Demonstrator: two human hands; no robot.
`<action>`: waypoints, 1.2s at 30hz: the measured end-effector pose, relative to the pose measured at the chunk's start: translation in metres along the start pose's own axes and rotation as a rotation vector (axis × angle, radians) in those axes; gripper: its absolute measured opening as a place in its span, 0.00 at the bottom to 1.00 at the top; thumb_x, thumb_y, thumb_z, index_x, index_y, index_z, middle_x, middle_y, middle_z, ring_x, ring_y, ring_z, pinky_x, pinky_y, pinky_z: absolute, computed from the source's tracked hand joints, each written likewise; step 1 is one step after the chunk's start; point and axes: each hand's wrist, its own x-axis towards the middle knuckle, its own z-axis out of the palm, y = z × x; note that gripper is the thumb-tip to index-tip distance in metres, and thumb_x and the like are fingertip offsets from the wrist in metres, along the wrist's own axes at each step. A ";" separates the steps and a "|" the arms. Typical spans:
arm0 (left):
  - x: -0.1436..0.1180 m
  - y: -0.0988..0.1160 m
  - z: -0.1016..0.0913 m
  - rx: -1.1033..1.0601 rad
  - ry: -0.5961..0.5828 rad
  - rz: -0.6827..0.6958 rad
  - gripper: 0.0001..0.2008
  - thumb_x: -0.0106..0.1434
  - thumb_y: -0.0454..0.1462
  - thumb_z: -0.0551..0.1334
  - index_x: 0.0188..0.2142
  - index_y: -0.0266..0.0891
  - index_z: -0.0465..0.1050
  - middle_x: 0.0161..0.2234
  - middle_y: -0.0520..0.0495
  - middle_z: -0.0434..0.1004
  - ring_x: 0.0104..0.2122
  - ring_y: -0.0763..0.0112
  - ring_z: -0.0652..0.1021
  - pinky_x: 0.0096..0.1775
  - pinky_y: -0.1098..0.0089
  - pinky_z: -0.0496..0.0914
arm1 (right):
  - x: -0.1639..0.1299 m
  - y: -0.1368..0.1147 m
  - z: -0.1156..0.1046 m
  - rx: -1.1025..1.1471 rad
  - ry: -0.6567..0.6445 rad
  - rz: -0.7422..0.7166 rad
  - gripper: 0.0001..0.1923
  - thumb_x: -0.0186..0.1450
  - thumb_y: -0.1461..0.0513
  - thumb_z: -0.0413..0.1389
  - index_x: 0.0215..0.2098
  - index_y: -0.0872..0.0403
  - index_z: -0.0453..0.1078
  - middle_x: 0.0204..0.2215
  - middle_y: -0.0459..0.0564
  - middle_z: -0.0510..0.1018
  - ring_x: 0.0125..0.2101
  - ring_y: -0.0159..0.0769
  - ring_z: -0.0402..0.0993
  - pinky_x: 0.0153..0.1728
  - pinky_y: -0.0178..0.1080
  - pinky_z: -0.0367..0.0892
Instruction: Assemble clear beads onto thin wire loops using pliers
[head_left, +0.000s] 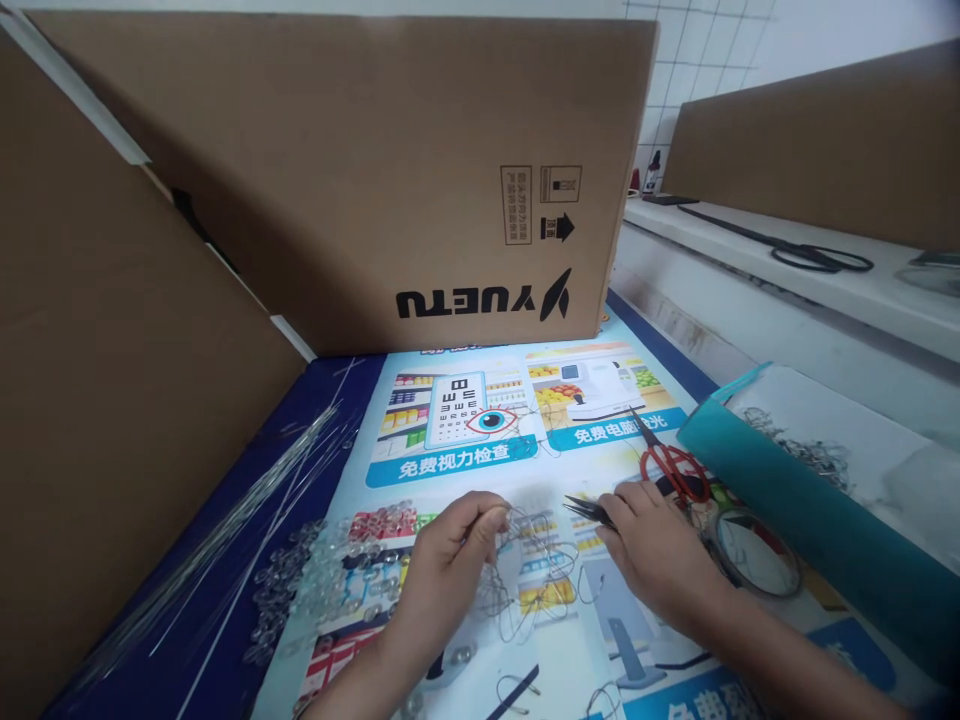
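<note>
**Closely Worked Wire at the Counter: Placement and Markings**

Evidently the layout serves fine handwork. The left hand (pixel 450 555) is pinched shut on a strand of the thin wire tangle (pixel 529 580), thumb against forefinger, holding it up off the poster mat (pixel 465 420) so the loops hang free between the two hands. The right hand (pixel 652 550) is closed on small dark pliers (pixel 589 510), tips aimed left at the wire, positioned to work the held strand.

Just beyond the right hand lie red-handled scissors (pixel 671 465), within easy reach; beside its wrist sits a roll of tape (pixel 754 555). Left of the left hand, clear beads (pixel 330 560) are spread flat, with straight clear rods (pixel 247 510) further out. A teal sheet (pixel 810 510) rests to the right.

A cardboard box (pixel 360 180) stands beyond both hands as a screen, inverted: its print "YUETU" reads upside down. The mat shows an eye chart and captions "免费视力检查" and "免费电脑验光".
</note>
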 end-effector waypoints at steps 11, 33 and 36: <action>-0.001 -0.007 -0.002 0.072 -0.034 0.064 0.08 0.64 0.39 0.56 0.39 0.42 0.72 0.30 0.51 0.73 0.23 0.76 0.71 0.28 0.75 0.66 | 0.003 0.003 0.018 -0.044 0.093 -0.059 0.21 0.64 0.56 0.50 0.53 0.54 0.63 0.47 0.58 0.68 0.49 0.50 0.59 0.50 0.53 0.50; -0.009 0.010 -0.005 0.273 -0.059 0.288 0.13 0.64 0.33 0.55 0.48 0.43 0.65 0.31 0.52 0.75 0.30 0.72 0.75 0.33 0.73 0.68 | 0.031 -0.065 -0.053 0.649 0.001 -0.258 0.09 0.66 0.62 0.50 0.39 0.54 0.72 0.35 0.49 0.76 0.37 0.34 0.70 0.39 0.36 0.63; -0.009 0.013 -0.005 0.216 -0.067 0.230 0.11 0.64 0.34 0.55 0.46 0.43 0.65 0.31 0.52 0.74 0.30 0.72 0.74 0.33 0.72 0.67 | 0.035 -0.063 -0.056 0.696 -0.019 -0.252 0.08 0.65 0.63 0.51 0.38 0.53 0.72 0.34 0.47 0.77 0.36 0.33 0.71 0.38 0.34 0.63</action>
